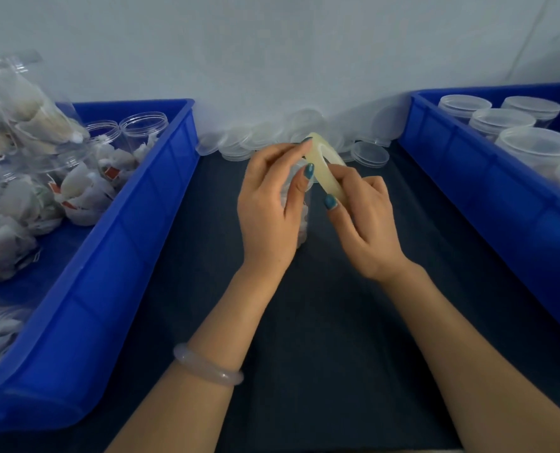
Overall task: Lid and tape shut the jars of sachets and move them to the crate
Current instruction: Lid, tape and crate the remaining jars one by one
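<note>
A clear jar of sachets stands on the dark table mat at the centre, mostly hidden behind my hands. My right hand grips a pale yellowish roll of tape just above the jar. My left hand is against the jar's left side, its thumb and forefinger pinching at the roll's edge. Whether a lid sits on the jar is hidden. A blue crate on the right holds several lidded jars.
A blue crate on the left holds open jars and loose sachets. Several clear lids lie along the back wall between the crates. A pale bangle circles my left wrist.
</note>
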{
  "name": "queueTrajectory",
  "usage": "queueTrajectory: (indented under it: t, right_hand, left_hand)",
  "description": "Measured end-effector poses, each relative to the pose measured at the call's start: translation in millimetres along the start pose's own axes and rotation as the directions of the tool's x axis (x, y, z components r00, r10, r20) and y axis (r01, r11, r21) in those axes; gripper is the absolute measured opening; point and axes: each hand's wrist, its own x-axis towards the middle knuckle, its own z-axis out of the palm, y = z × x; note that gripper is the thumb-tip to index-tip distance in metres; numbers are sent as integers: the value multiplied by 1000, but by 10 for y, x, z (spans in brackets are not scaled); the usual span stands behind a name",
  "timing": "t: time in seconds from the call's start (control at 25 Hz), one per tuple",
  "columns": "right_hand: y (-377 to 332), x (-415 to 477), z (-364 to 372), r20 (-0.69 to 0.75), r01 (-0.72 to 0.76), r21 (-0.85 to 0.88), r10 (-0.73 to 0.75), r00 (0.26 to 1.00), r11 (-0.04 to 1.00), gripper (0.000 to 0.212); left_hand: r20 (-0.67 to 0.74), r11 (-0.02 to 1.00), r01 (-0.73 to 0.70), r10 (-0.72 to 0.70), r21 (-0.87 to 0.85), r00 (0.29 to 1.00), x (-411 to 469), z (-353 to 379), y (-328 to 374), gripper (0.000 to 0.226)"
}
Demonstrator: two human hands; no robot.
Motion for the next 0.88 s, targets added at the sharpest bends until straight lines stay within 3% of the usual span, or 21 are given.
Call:
queueTrajectory:
  t: [0.16,0.32,0.44,0.56,0.76,0.88]
  right_hand:
    - [-3,-6,24,-41,24,-41,-26,999,999,38]
    - [-5,-11,20,-53,47,-81,-51,997,996,37]
    - [-21,-10,11,-50,67,-139,-74,996,988,38]
    - [-27,-8,-6,-39,76,-202,-86,996,976,40]
    - [5,36,-9,-117,-42,-238,15,993,970,34]
    - [2,21,8,-91,-25,-223,4,996,974,35]
  left_hand:
    - [-56,996,18,-23,-86,998,-2,-25,3,11]
    - [22,943,231,-233,-240,972,32,-62,69,8]
    - [61,942,266,-259,-202,964,70,-100,53,7]
    - [97,966,226,-215,-124,972,69,-96,44,7]
    - [103,1000,-9,10,-5,995,31,-49,108,17]
    - [51,997,16,-12,-74,999,35,-64,90,23]
